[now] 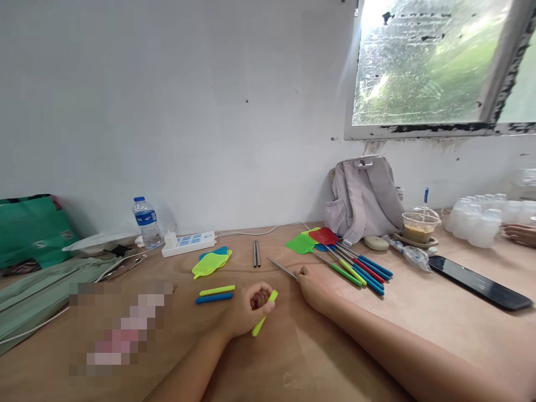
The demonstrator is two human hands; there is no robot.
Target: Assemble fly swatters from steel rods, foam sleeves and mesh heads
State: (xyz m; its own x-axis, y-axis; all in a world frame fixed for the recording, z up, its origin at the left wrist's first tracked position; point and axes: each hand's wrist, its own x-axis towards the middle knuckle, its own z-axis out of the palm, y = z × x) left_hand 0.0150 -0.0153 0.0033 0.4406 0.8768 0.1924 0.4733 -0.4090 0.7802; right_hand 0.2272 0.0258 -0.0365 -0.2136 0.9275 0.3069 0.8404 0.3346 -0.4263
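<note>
My left hand point(247, 312) is closed around a yellow-green handle point(258, 326), which sticks out above the thumb and below the palm. My right hand point(313, 289) pinches a thin metal rod point(281, 268) whose free end points up and left, apart from the handle. Left of my left hand lie a loose yellow handle point(216, 291) and a blue handle point(213, 298). Beyond them, a yellow swatter head point(214, 263) overlaps a blue swatter head point(218, 250). Two metal rods point(256, 254) lie side by side in the middle. Several assembled fly swatters point(352, 272) are fanned out beyond my right forearm.
Along the wall stand a water bottle point(146, 222), a power strip point(189, 243) and a grey backpack point(365, 198). To the right are a lidded drink cup point(420, 226), a black phone point(479, 283) and several white bottles point(481, 226). Another person's hand point(520, 233) shows at the right edge.
</note>
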